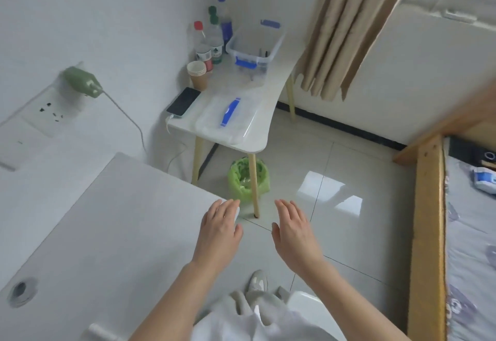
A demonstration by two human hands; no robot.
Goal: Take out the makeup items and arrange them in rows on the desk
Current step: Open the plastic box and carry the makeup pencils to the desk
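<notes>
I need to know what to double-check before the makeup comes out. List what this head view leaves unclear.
- Contents of the clear storage box: only a few thin dark sticks show through its wall; too small to identify.
- Bottle labels: blurred and too small to read.
- Items on the bed: cut off by the right edge.
- Bin: partly hidden by a leg of the side table.
- Both hands, left and right, show only their backs; palms hidden.

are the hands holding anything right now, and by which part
Nothing is held. The left hand and right hand are both open, fingers straight, in front of the person.
</notes>
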